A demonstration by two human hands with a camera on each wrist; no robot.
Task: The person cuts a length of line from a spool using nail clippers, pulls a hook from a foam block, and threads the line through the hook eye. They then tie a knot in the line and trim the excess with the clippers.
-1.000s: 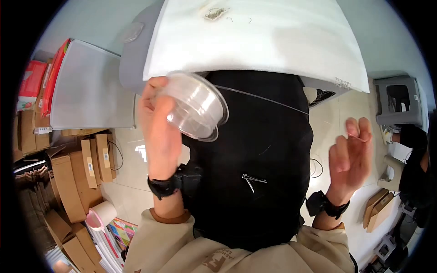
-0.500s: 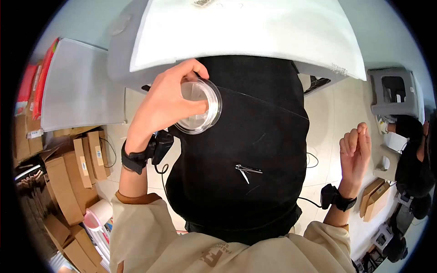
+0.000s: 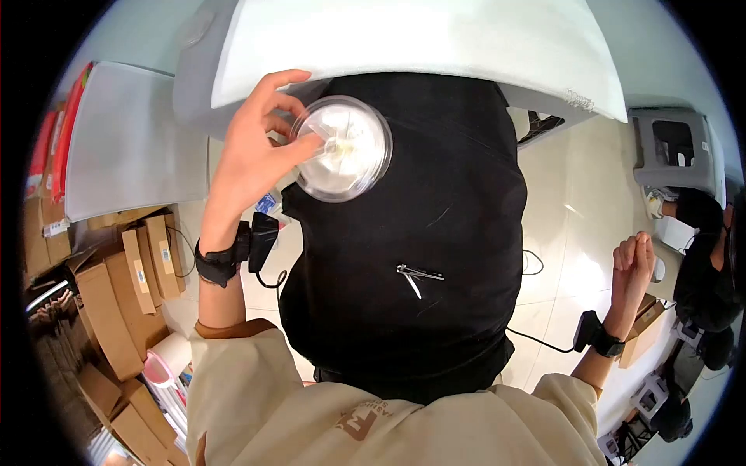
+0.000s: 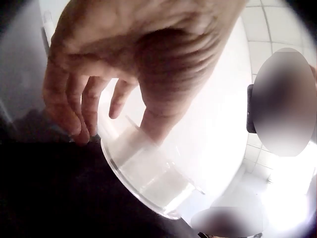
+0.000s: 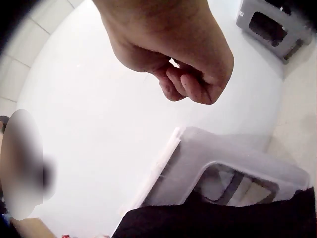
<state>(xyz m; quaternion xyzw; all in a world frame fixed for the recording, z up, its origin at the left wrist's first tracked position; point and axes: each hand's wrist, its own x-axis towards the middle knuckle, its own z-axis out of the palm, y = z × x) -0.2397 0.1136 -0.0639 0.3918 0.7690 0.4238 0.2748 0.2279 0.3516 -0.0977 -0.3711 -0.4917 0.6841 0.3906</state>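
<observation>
My left hand [image 3: 260, 147] holds a clear round plastic container [image 3: 361, 167], thumb inside its rim and fingers around its far side. In the left wrist view the thumb of the left hand [image 4: 143, 64] presses the container wall [image 4: 153, 181]. A faint, fine thread [image 3: 458, 143] crosses the black cloth [image 3: 466, 233] from the container towards my right hand [image 3: 633, 272], whose fingertips pinch together; over the floor it is too fine to see. The right wrist view shows the right hand [image 5: 173, 49] with curled fingers. Silver nail clippers [image 3: 420, 273] lie unfolded on the cloth.
A white-topped table [image 3: 420, 39] stands ahead. Cardboard boxes [image 3: 109, 311] and a pale panel [image 3: 136, 140] are at left. On the right are a grey stool [image 3: 676, 155] and a person in black [image 3: 699, 272]. A cable [image 3: 540, 339] trails from my right wrist.
My left hand has turned the container so its round face shows, and shifted it up slightly. My right hand has moved outward to the right, its fingertips drawn together.
</observation>
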